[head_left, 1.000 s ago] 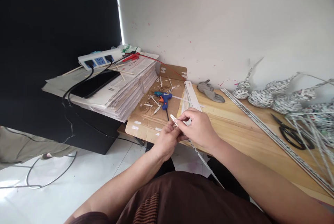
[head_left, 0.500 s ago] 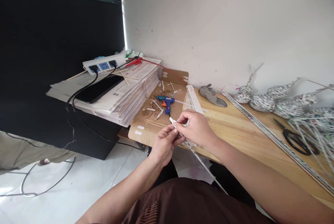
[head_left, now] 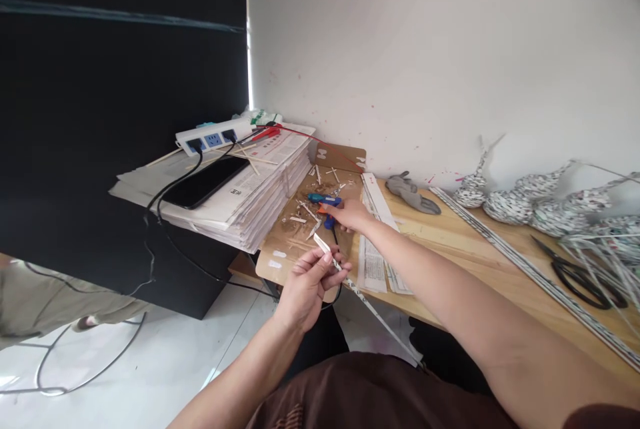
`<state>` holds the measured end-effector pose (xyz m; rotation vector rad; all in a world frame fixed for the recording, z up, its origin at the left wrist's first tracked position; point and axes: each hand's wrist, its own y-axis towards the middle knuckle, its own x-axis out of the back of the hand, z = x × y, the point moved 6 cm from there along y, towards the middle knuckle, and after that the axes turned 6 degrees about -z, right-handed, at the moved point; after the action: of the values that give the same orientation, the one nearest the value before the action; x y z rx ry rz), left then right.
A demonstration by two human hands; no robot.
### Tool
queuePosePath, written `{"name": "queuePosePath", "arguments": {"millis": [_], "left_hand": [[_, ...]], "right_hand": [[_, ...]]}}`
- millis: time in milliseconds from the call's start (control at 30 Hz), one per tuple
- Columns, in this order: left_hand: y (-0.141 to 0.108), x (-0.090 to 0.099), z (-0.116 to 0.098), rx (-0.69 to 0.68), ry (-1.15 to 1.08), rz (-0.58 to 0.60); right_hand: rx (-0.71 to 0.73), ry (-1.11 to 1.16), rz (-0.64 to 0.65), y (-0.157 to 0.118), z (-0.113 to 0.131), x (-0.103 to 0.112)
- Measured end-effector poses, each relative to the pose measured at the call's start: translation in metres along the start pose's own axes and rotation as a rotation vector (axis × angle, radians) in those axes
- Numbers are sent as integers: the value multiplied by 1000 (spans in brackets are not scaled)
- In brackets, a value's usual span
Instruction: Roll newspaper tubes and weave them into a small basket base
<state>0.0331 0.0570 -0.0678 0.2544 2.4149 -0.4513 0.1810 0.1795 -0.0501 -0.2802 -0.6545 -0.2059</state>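
Note:
My left hand [head_left: 316,277] pinches a long, thin rolled newspaper tube [head_left: 373,312]; its flattened white end sticks up past the fingertips, and the rest trails down to the right toward my lap. Over the cardboard, my right hand [head_left: 353,214] is closed around the handle of a blue glue gun [head_left: 325,199] with an orange trigger. The gun's teal nozzle points left, and its grip is partly hidden by the fingers. Paper scraps [head_left: 299,219] and brown glue stains lie around it on the cardboard [head_left: 280,242].
A newspaper stack [head_left: 240,215] at left carries a phone [head_left: 207,182] and a power strip [head_left: 215,140]. Along the wall are a grey glove [head_left: 413,194] and woven paper shapes [head_left: 510,205]. Long paper tubes [head_left: 500,252] and black scissors [head_left: 580,282] lie on the wooden table [head_left: 450,262].
My right hand has left the paper tube's end and reached forward onto the glue gun, gripping it. My left hand still holds the tube. The view has shifted slightly.

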Motion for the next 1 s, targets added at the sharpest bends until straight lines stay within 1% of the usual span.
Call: {"name": "queuePosePath", "arguments": {"millis": [100,167,233,300,400,467,500,533,567,600,667,700,733,800,867,933,1000], "left_hand": [[-2,6,-5,-2,-6,-19],[-2,10,-9,-4,-10,-28],[-1,13,-13,-5,-14,-37],[1,15,-18,-12,-18,-51],[6,16,-26,-43,-26,-71],[9,15,-30,-66,-30,-74],[10,13,-32,-77,-30,-73],[11,12,-34,-88,-28,-70],[12,10,-36,-98,-26,-66],[13,9,-37,-107,-22,-62],[15,5,-38,-123,-17,-57],[16,4,-38,-129,-16,-55],[17,2,-38,-134,-15,-52],[18,-2,-38,-142,-14,-41],[18,-6,-36,-145,-11,-26],[17,-9,-34,-141,-9,-15],[15,-11,-32,-137,-15,-14]], "right_hand": [[-76,80,-2,7,-1,-8],[-115,161,5,7,-2,-10],[-147,277,43,4,-1,-10],[-162,415,119,-4,1,-8],[-138,597,236,-27,4,-3],[-100,683,259,-47,4,3],[-66,731,259,-58,4,8],[5,813,253,-70,6,13],[80,847,248,-82,8,19],[148,848,233,-94,9,25],[230,827,149,-115,7,39],[240,822,122,-124,5,44],[226,831,123,-132,3,47],[171,861,184,-145,0,49],[149,885,246,-156,-2,50],[174,888,273,-163,-4,51],[214,869,274,-168,-8,53]]}}
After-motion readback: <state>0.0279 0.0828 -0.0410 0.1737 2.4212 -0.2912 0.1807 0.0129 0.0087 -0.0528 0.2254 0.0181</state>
